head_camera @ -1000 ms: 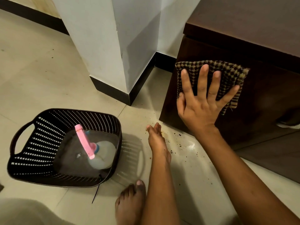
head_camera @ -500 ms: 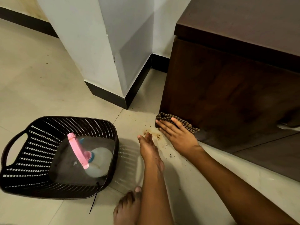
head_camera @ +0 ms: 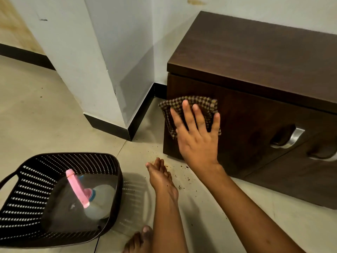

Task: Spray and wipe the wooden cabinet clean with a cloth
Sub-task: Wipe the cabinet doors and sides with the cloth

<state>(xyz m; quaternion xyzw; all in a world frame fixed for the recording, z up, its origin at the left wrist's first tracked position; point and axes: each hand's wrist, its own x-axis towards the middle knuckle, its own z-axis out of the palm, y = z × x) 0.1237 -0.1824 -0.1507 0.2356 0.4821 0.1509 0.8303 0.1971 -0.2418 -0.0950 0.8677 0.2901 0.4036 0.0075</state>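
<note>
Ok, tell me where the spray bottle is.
The white spray bottle with the pink trigger lies inside the dark perforated plastic basket, lower left on the floor, beside a bare foot.

no text, label, brand, number or sign can be read anywhere in this view.
</note>
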